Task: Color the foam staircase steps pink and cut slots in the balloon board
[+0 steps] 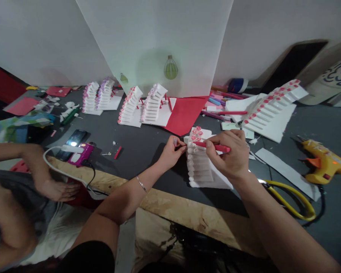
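Observation:
A white model staircase (200,167) stands on the dark table in front of me, with red swirls drawn on the round ends of its upper steps. The lower round ends are plain white. My right hand (230,153) grips a red felt-tip pen (216,146), its tip close to a step end near the top. At the upper left edge of the staircase, my left hand (173,151) is closed in a pinch against it. The fingertips partly hide what they pinch.
Several similar staircases (129,106) line the back, and a larger one (272,108) stands at right. A yellow glue gun (326,159) and yellow-handled scissors (292,199) lie right. Red paper (186,113) and pens (216,100) lie behind. Another person's hand (57,187) rests at left, by a phone (72,144).

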Demonstrator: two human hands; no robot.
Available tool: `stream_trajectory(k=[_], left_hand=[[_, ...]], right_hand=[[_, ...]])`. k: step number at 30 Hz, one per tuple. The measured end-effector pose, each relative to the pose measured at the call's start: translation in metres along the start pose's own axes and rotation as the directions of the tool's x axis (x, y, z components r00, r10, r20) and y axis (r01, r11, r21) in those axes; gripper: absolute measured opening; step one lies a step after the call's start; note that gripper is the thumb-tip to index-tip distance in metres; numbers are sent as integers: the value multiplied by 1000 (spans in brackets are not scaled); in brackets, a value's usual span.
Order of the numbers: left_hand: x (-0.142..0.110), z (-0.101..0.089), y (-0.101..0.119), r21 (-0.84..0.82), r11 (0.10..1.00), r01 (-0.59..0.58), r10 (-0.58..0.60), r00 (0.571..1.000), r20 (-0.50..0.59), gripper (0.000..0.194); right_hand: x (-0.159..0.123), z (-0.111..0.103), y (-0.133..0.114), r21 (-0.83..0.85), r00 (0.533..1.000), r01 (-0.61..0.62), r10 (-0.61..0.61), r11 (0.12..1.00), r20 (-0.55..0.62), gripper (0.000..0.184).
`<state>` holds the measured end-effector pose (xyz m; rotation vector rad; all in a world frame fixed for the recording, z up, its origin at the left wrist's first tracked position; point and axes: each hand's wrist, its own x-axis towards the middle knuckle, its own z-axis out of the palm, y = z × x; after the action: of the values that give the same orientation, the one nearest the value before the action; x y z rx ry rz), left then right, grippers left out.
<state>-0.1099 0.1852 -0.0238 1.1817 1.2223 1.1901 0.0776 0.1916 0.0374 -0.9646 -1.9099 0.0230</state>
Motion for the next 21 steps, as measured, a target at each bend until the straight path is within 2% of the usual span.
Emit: stream_trajectory(k=[6,12,16,21], left_hand=[[0,-1,-1,45,999,-24,24,1000,-2,27],[0,0,0,20,1000,-10,10,1000,-2,28],[0,0,-1,17,1000,-21,21,1000,2,30],[0,0,-1,-6,1000,-10,10,1000,5,30]], right_hand=[[-1,0,0,29,998,61,-61,998,-11,18],[-2,1,0,27,1000,17,-17,999,7,15],[-1,1,0,48,999,34,-33,998,-5,18],[-2,1,0,41,999,39,-39,998,1,13]])
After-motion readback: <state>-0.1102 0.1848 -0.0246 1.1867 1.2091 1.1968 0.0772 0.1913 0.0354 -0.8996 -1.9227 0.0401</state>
